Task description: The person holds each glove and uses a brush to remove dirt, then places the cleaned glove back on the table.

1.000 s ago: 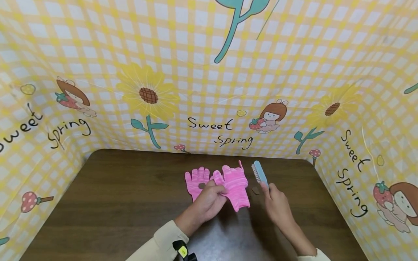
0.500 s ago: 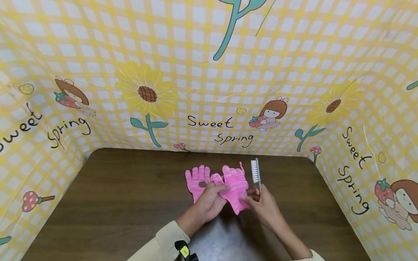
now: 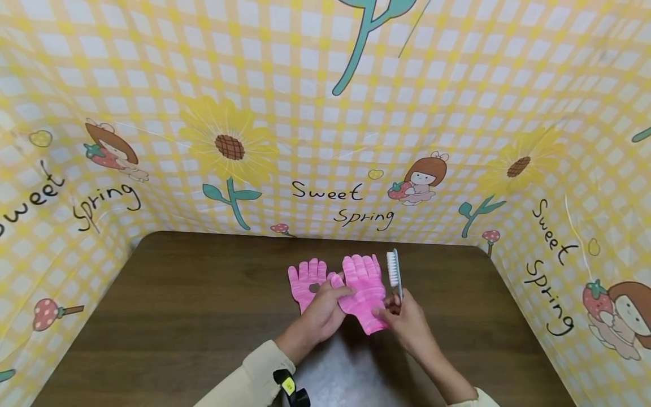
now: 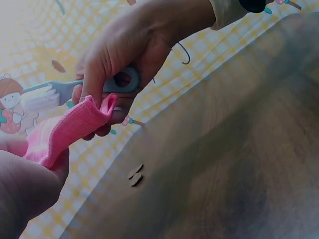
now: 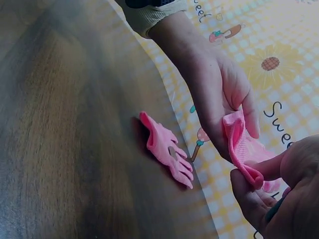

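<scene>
In the head view my left hand (image 3: 321,314) grips a pink knit glove (image 3: 367,291) at its thumb side, the glove's fingers pointing away. My right hand (image 3: 411,327) pinches the glove's cuff between thumb and fingers. Tucked in that same hand is a light blue brush (image 4: 65,92) with white bristles; its handle, with a hole at the end, lies across the palm. Seen from the right wrist, the cuff (image 5: 239,149) stretches between both hands. A second pink glove (image 3: 304,278) lies on the table left of them, a dark flat piece (image 3: 314,288) on its palm.
Small dark flat pieces (image 4: 135,177) lie on the brown wooden table (image 3: 178,316), by the held glove. A yellow checked cloth (image 3: 325,141) with printed flowers and figures walls off the back and both sides.
My right hand has moved left with the brush and taken hold of the glove's cuff. The glove's folded fingers now stand spread out straight. My left hand keeps its grip.
</scene>
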Motion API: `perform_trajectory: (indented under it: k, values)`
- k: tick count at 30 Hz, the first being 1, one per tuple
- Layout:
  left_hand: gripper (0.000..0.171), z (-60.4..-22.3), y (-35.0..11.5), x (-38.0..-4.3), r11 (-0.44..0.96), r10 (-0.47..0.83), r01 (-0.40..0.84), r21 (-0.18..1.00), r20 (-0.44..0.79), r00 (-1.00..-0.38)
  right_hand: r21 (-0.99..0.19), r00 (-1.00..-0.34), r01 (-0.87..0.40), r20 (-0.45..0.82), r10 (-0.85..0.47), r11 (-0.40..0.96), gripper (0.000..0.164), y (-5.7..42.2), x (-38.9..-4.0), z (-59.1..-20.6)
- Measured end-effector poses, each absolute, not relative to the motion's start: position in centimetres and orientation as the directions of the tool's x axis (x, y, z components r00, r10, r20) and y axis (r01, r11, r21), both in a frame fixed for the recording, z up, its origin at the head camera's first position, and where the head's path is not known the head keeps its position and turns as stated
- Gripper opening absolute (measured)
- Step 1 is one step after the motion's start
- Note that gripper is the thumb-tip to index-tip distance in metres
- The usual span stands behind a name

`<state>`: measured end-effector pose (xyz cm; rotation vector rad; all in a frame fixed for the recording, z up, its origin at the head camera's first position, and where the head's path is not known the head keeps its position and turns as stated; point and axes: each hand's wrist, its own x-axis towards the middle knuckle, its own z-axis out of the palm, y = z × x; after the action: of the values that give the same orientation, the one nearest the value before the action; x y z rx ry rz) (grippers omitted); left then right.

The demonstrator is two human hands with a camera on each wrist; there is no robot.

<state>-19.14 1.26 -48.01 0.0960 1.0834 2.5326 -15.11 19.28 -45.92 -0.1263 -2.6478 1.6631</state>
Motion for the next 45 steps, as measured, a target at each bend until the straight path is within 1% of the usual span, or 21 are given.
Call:
perform_trajectory:
  k: [4,8,12,17,20,22,24,26,30,32,34,37,41,42,44,45]
  values:
    - [0.071,-48.3,1.4,-20.1,-0.584,0.325,-0.322,0.745,-0.148,-0.934,-0.875,-0.996,0.050,-0.010,0.084,0.482,0.036,19.3,-15.7,-46.5]
    - [0.072,-48.9,1.5,-21.5,-0.496,0.276,-0.339,0.800,-0.225,-0.934,-0.830,-0.995,0.039,0.018,0.097,0.556,0.037,19.2,-16.5,-47.4]
    - [0.072,-49.5,1.8,-23.0,-0.398,0.201,-0.327,0.857,-0.267,-0.943,-0.790,-0.993,0.032,0.043,0.107,0.612,0.037,18.9,-17.7,-48.3]
    - [0.067,-49.9,2.2,-24.6,-0.275,0.120,-0.302,0.913,-0.279,-0.953,-0.750,-0.990,0.047,0.055,0.133,0.660,0.037,18.4,-19.2,-49.3]
    - [0.063,-49.8,2.5,-25.3,-0.200,0.098,-0.286,0.937,-0.271,-0.958,-0.748,-0.989,0.066,0.041,0.145,0.660,0.037,18.2,-19.7,-49.8]
    - [0.064,-49.5,2.5,-25.6,-0.174,0.095,-0.288,0.942,-0.275,-0.957,-0.751,-0.988,0.077,0.031,0.152,0.656,0.037,18.1,-20.0,-50.1]
    - [0.066,-49.2,2.5,-25.8,-0.184,0.098,-0.296,0.937,-0.282,-0.954,-0.742,-0.987,0.069,0.046,0.154,0.667,0.038,18.0,-20.1,-50.3]
    - [0.069,-49.1,2.3,-26.0,-0.224,0.105,-0.301,0.927,-0.284,-0.953,-0.718,-0.986,0.062,0.065,0.156,0.693,0.039,18.0,-20.2,-50.5]
    - [0.070,-48.9,1.4,-26.2,-0.302,0.130,-0.280,0.911,-0.252,-0.959,-0.634,-0.980,0.028,0.136,0.147,0.773,0.042,18.0,-20.1,-51.0]
    - [0.067,-48.5,0.6,-25.9,-0.313,0.123,-0.259,0.914,-0.231,-0.965,-0.593,-0.975,0.015,0.172,0.144,0.805,0.043,17.9,-19.9,-51.0]
    - [0.061,-47.7,-0.5,-25.5,-0.294,0.105,-0.248,0.923,-0.226,-0.968,-0.561,-0.967,-0.002,0.211,0.141,0.828,0.044,17.9,-19.7,-50.9]
    - [0.047,-46.6,-2.6,-24.6,-0.242,0.015,-0.215,0.946,-0.218,-0.976,-0.541,-0.966,-0.018,0.228,0.125,0.841,0.043,17.8,-19.4,-50.5]
    - [0.018,-46.0,-5.6,-22.7,-0.199,-0.143,-0.284,0.938,-0.315,-0.938,-0.552,-0.977,-0.063,0.204,0.061,0.831,0.041,17.5,-19.2,-49.8]
    - [0.020,-46.0,-6.3,-22.1,-0.211,-0.152,-0.324,0.922,-0.359,-0.921,-0.561,-0.980,-0.075,0.193,0.042,0.824,0.039,17.3,-19.1,-49.6]
    - [0.029,-46.2,-7.4,-21.1,-0.228,-0.135,-0.406,0.885,-0.442,-0.887,-0.584,-0.985,-0.101,0.174,0.003,0.806,0.037,16.9,-19.2,-49.3]
    - [0.039,-46.3,-7.8,-20.7,-0.221,-0.112,-0.437,0.872,-0.468,-0.877,-0.590,-0.983,-0.128,0.182,-0.023,0.797,0.035,16.7,-19.2,-49.2]
